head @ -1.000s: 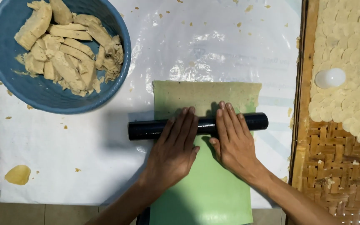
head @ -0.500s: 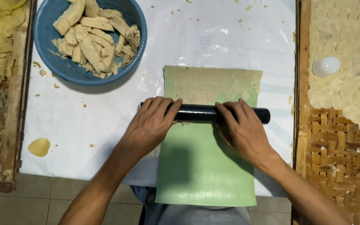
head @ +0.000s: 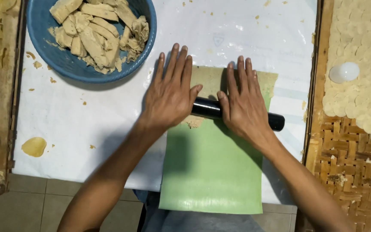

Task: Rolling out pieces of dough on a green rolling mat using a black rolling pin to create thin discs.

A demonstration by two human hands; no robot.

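Your left hand (head: 170,96) and right hand (head: 242,105) lie flat, fingers spread, pressing the black roller (head: 207,108) onto the green sheet (head: 211,172).

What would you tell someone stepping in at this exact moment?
Left hand and right hand: both flat, palms down on the black rolling pin, fingers spread.
Pin lies across the green sheet, near its far end; dough shows under the sheet there.
Blue bowl of dough pieces sits at the upper left; flat rounds on the woven tray at right.
Done: near part of the sheet lies smooth.
Left: far end.
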